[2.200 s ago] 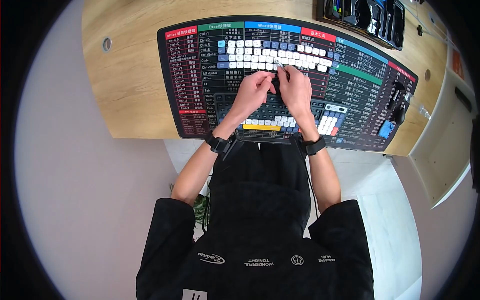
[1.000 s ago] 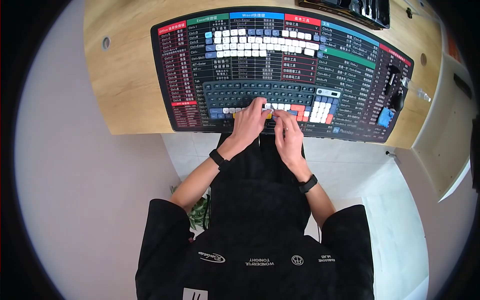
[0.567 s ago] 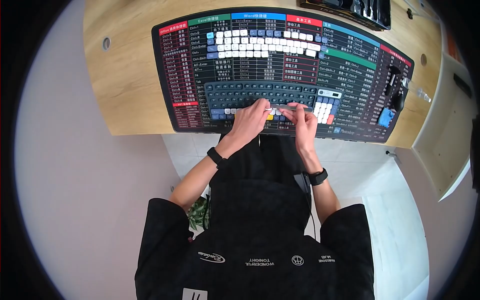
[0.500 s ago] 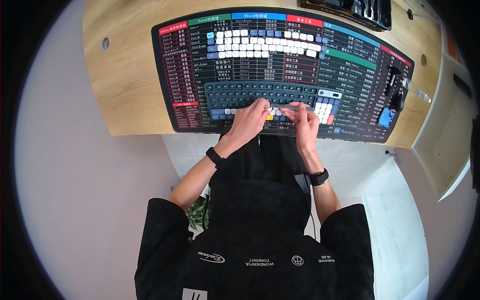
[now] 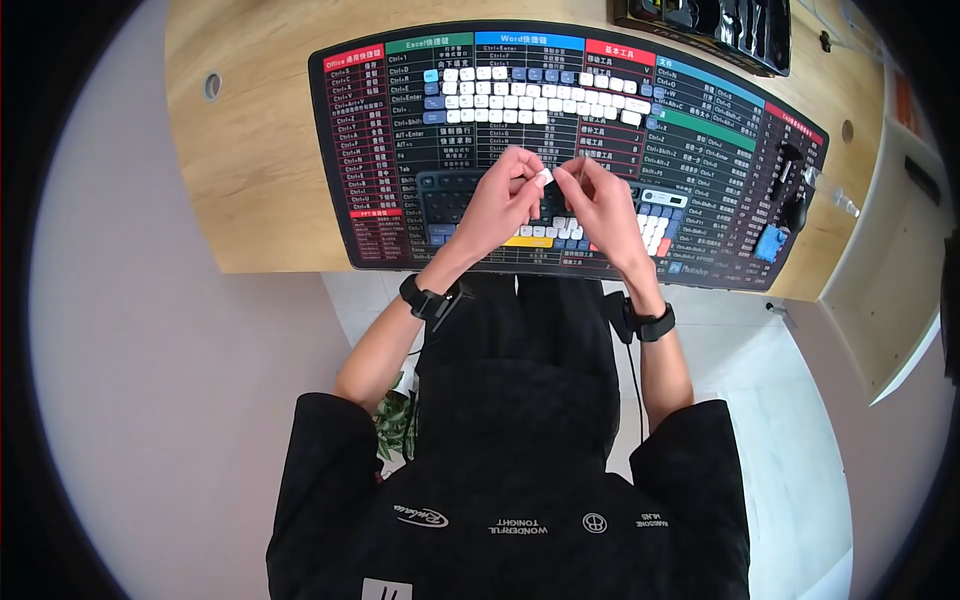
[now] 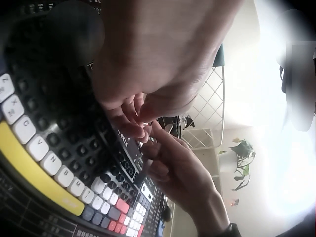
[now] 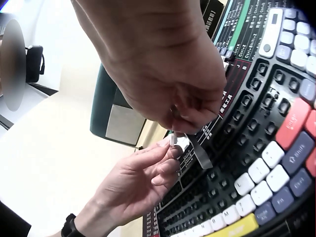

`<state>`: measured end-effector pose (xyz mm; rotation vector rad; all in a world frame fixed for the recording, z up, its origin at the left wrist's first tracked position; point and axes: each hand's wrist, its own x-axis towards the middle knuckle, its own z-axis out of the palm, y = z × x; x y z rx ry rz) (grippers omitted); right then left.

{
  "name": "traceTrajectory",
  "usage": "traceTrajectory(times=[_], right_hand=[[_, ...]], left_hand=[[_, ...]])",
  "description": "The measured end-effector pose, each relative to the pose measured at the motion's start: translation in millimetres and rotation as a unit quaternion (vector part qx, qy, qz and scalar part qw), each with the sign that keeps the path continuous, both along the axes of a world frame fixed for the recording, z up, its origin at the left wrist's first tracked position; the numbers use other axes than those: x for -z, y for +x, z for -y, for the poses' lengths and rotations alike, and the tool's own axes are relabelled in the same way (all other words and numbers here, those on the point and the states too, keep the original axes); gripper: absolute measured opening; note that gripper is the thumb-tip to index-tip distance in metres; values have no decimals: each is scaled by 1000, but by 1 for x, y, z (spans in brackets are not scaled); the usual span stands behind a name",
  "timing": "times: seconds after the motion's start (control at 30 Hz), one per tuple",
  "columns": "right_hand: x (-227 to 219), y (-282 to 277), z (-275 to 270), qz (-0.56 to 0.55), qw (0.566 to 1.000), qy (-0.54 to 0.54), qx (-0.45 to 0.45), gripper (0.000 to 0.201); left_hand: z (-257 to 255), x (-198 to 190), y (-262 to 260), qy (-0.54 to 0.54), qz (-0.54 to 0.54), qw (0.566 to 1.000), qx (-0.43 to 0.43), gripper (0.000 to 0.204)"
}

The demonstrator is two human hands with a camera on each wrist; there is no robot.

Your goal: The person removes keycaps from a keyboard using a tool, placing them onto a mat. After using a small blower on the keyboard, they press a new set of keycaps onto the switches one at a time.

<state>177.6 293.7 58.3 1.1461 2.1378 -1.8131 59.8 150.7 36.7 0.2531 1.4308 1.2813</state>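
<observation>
Keyboard lies under and around both hands, on the printed mat; looks part-capped, well short of a full set.

Left hand: thumb and finger pinch a small white keycap, raised above the board. Right hand grips a flat metal tool, its free end angled over the bare switches; fingertips close by the cap, contact hard to judge.

Capped: yellow space bar on the near side of the hands, the row of white letter keys just beyond it, a few keys of the next row by the red Enter key. Right of the right hand, the number pad looks largely filled.

Bare: most of the upper rows, dark switches showing beneath and beyond the fingers. That is the larger share of the main block, in my judgement. Whether caps are going on or coming off, these views do not settle.

Beyond both hands: loose keycaps in ordered rows on the mat, mostly white, some blue, plenty left off the board.

Farther out, beyond the right hand: black box on the worktop.
</observation>
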Motion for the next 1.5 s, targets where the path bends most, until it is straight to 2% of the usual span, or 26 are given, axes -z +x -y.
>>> traceTrajectory(times=[0.2, 0.27, 0.3, 0.4, 0.57, 0.7, 0.73, 0.77, 0.8, 0.83, 0.87, 0.9, 0.97, 1.0, 1.07, 1.17, 1.5], right_hand=[[11, -19, -11, 18, 1000, -6, -22, 25], [17, -22, -12, 24, 1000, 6, 12, 26], [19, -24, -16, 59, 998, 0, 14, 26], [28, -31, -19, 74, 996, 26, 48, 26], [41, -42, -18, 105, 992, 54, 52, 26], [42, -47, -17, 117, 988, 88, 58, 26], [43, -47, -16, 117, 988, 85, 60, 27], [43, -48, -16, 118, 988, 85, 60, 27], [43, -48, -16, 118, 987, 91, 62, 27], [43, -49, -16, 117, 986, 98, 63, 27], [42, -50, -15, 117, 986, 97, 64, 27], [41, -51, -14, 128, 984, 104, 65, 28], [44, -50, -13, 138, 982, 111, 66, 28], [50, -47, -12, 141, 978, 140, 57, 29], [47, -49, -13, 143, 974, 169, 48, 29], [41, -50, -14, 150, 981, 107, 61, 30], [42, -53, -9, 135, 982, 102, 80, 32]], left_hand=[[-14, 9, -12, 25, 4, 1000, -6, 12], [-16, 12, -13, 33, 12, 999, -18, 18], [-17, 12, -13, 7, -1, 999, -33, 20], [-17, 13, -16, -44, -33, 997, -46, 26], [-23, 12, -26, -96, 17, 995, 10, 31], [-25, 15, -24, -125, 2, 992, 29, 30], [-23, 17, -21, -97, -142, 984, 41, 29], [-22, 20, -19, -67, -282, 955, 53, 29], [-20, 23, -18, -67, -282, 956, 54, 29], [-22, 17, -20, -53, -413, 907, 58, 32], [-24, 12, -22, -38, -536, 841, 62, 38], [-25, 10, -25, -38, -536, 841, 62, 38], [-24, 9, -31, -106, -572, 791, 189, 61], [-24, 8, -33, -106, -572, 791, 189, 61], [-25, 9, -36, -133, -580, 765, 246, 84], [-27, 9, -37, -147, -572, 762, 267, 94], [-26, 16, -34, -162, -586, 742, 280, 94]])
